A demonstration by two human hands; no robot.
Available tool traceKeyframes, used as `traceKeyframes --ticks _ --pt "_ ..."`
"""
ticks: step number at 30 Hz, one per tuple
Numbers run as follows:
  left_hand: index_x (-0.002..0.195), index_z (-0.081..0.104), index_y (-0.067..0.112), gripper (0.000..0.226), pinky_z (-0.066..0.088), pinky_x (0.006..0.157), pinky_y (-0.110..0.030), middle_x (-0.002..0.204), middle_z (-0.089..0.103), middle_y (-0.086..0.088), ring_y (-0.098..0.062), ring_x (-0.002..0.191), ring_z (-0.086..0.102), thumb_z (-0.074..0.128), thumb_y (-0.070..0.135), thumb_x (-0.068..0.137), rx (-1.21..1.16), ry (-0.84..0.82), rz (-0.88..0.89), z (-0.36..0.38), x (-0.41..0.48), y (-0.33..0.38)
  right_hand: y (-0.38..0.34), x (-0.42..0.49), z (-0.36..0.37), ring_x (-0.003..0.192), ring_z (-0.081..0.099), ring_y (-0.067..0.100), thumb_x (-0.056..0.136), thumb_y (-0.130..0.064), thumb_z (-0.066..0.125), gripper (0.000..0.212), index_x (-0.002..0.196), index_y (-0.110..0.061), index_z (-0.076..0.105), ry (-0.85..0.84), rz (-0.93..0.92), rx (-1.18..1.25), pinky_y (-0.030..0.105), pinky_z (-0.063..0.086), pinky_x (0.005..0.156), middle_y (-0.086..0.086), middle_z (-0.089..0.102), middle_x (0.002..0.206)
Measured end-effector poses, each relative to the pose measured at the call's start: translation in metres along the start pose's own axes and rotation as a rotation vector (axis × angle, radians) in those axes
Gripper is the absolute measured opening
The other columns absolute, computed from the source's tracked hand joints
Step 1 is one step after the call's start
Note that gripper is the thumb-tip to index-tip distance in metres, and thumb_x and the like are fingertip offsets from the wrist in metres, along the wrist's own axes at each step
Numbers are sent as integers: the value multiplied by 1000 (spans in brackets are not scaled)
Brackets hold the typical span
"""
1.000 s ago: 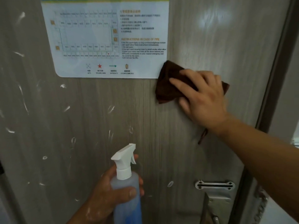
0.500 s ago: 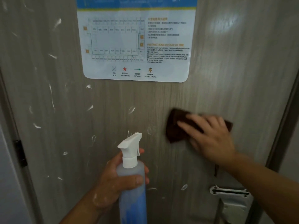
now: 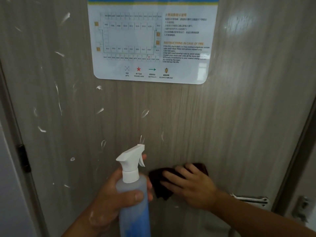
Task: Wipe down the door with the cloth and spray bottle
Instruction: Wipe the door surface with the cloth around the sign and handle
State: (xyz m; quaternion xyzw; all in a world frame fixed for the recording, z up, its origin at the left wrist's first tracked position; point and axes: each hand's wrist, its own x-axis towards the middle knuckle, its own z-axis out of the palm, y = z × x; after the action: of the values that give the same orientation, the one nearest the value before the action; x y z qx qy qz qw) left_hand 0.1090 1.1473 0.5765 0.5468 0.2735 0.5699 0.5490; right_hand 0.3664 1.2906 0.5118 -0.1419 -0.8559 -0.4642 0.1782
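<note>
Grey wood-grain door (image 3: pixel 239 117) fills view, flecked with white smears on left half. Evacuation placard (image 3: pixel 152 40) stuck high centre. Right hand (image 3: pixel 193 187), fingers spread, presses dark brown cloth (image 3: pixel 159 185) flat to door, low, below placard. Left hand (image 3: pixel 116 197) wraps upright spray bottle (image 3: pixel 133 199), just left of cloth, nozzle toward door.

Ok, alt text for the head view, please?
A right hand presses a dark brown cloth flat on a grey wood-grain door; the left hand holds a translucent spray bottle. White foam streaks remain left.
</note>
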Motion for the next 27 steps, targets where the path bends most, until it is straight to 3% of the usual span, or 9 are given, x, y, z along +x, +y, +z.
traceKeyframes --ticks 2,5,9,11,14,16,18,23,27 --pt "130 54 13 96 53 65 -44 90 63 -31 -42 73 63 96 20 44 10 0 -9 -5 -3 1 19 14 -13 113 53 31 98 -29 45 45 140 -29 60 45 42 -26 42 36 89 1 56 145" --pt "128 57 16 92 54 64 -43 90 64 -32 -42 72 64 95 19 44 19 -9 -3 -7 -2 2 68 61 -53 110 51 34 90 -30 60 53 142 -26 58 183 257 -93 43 37 84 5 54 146" --pt "123 61 17 90 55 63 -44 88 65 -31 -43 70 65 97 21 40 4 -2 -13 -4 0 2 97 99 -82 107 55 35 92 -22 60 48 140 -24 60 302 491 -77 46 43 82 7 57 143" --pt "119 63 14 88 55 61 -44 88 66 -30 -43 69 65 98 22 38 2 0 -16 -2 -1 2 81 88 -66 109 53 34 90 -27 64 51 141 -24 60 253 432 -82 45 40 84 8 58 143" --pt "122 61 13 89 54 61 -44 90 64 -32 -43 70 64 97 19 41 -12 3 -16 -1 -3 0 29 39 -26 113 50 32 85 -36 69 57 141 -28 59 55 92 -65 43 35 90 4 56 144" --pt "129 57 18 89 53 64 -43 91 63 -33 -42 73 63 94 17 48 -1 -24 -11 -3 -5 0 10 8 -14 114 56 29 89 -33 59 47 137 -31 61 -30 -79 -33 44 35 94 -1 56 143" --pt "132 54 20 90 53 65 -43 90 62 -32 -42 74 63 93 16 51 23 -39 -6 -5 -6 2 20 1 -18 112 58 28 93 -30 52 44 135 -31 63 -26 -101 -15 43 37 94 -2 58 142" --pt "126 54 10 91 54 64 -43 89 65 -30 -42 72 64 95 18 45 24 6 21 -7 -1 13 104 54 -73 108 53 34 95 -32 56 47 141 -25 60 188 272 -107 45 41 84 9 59 142" --pt "117 53 -3 95 55 59 -41 87 67 -27 -40 70 66 97 28 38 58 69 63 -5 9 29 123 76 -90 108 54 36 90 -25 62 48 138 -22 63 304 428 -119 46 41 83 11 59 139"
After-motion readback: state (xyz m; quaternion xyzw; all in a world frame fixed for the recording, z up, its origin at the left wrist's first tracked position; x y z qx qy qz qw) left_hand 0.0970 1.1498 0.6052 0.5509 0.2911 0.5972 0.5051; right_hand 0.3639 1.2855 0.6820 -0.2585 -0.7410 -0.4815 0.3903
